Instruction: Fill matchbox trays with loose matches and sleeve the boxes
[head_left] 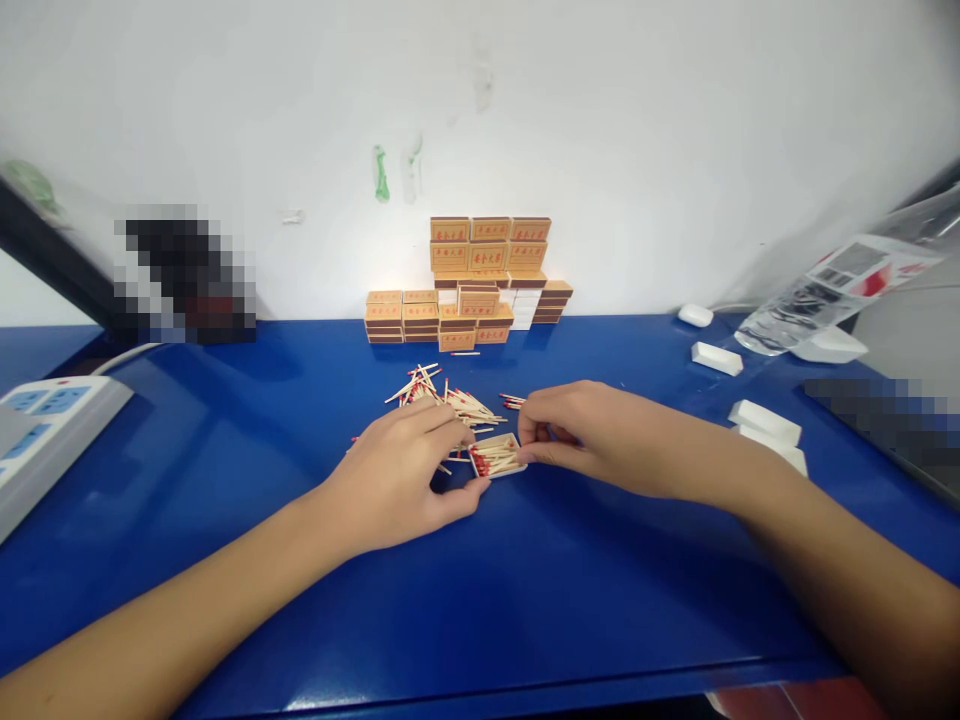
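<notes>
A small white matchbox tray holding several red-tipped matches lies on the blue table. My left hand grips the tray's left end, thumb at the near corner and fingers at the far side. At the right end, my right hand is closed in a pinch against the tray's rim. Whether a match is between those fingertips is hidden. Beyond my left hand is a loose pile of matches, partly covered by it. A few more matches lie beside my right fingers.
Stacked matchboxes stand against the white wall. White trays and a white block lie to the right, near a clear plastic bottle. A power strip sits at left. Dark, pixelated objects flank the table.
</notes>
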